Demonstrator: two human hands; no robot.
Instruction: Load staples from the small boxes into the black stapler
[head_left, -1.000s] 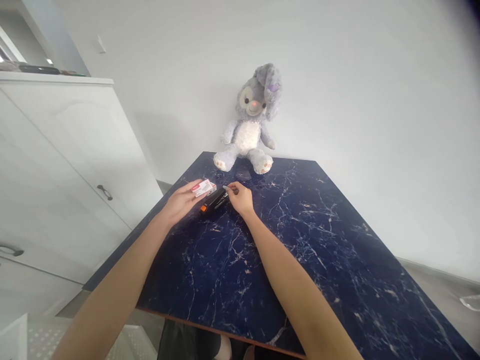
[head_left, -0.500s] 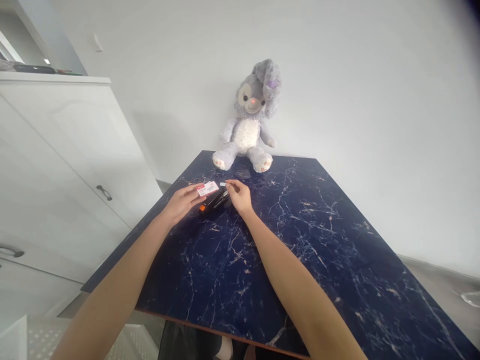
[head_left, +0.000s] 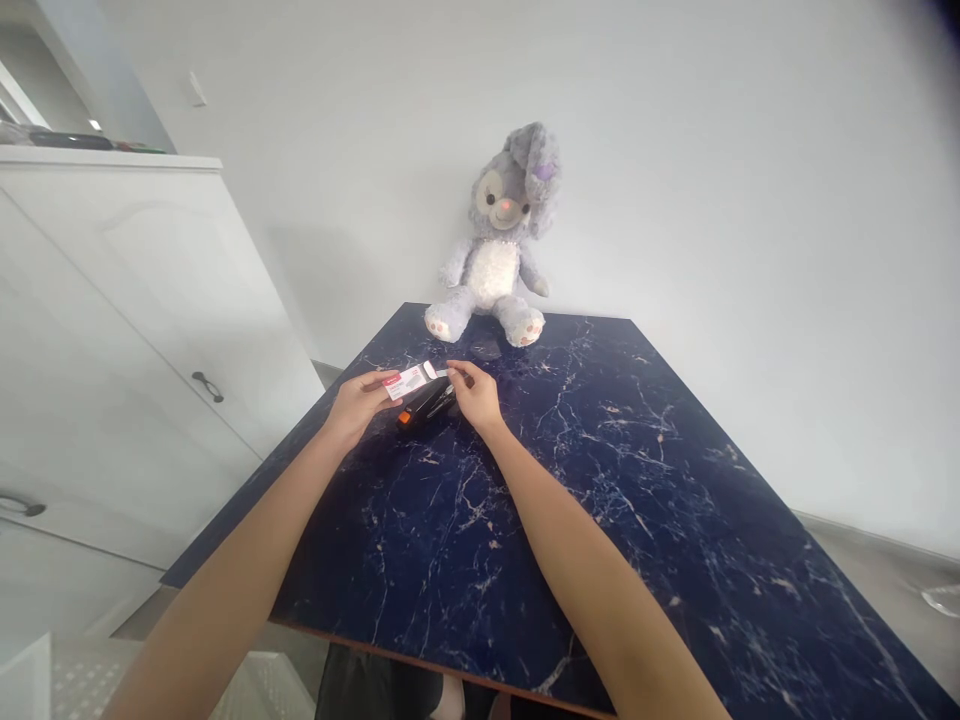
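Note:
My left hand (head_left: 352,408) grips a small red-and-white cardboard box (head_left: 406,382) by its left end. At the box's right end the flap stands out, lifted. Close beside that flap, my right hand (head_left: 478,396) has its thumb and fingertips pinched on a small pale grey strip (head_left: 442,373); whether the strip touches the box I cannot tell. Below and between both hands, a black stapler (head_left: 426,404) with an orange end lies on the table. My right fingers partly cover its far end.
A lilac plush rabbit (head_left: 495,270) sits at the far edge of the dark blue marbled table (head_left: 600,480), against the wall. Just in front of its feet lies a dark round object (head_left: 485,347). White cabinets (head_left: 135,330) stand along the left.
The box has shifted slightly left and turned, so its lifted flap now shows. My right hand has moved a little left and down, bringing the pale strip near the flap.

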